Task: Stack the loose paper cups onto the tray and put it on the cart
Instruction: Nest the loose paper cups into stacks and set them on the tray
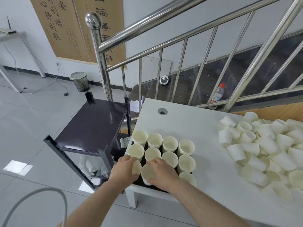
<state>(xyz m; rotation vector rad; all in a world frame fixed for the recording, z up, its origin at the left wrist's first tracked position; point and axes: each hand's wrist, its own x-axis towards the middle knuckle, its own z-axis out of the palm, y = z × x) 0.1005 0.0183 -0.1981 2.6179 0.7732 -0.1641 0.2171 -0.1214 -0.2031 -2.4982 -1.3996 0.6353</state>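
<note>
Cream paper cups (169, 143), black tray (139, 181), dark purple cart (95, 123), white table (188, 122), red-capped bottle (217, 94)

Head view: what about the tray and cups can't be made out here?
- Black tray: mostly covered by upright cup stacks; outline unclear.
- Front-left cup: largely hidden by left hand.
- Right hand: its grip hidden.
- Loose cup pile: cut by right edge.

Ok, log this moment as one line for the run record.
left hand: grips near-left cream paper cup stack | right hand: on neighbouring cup stack | black tray: on white table | dark cart: top bare
</note>
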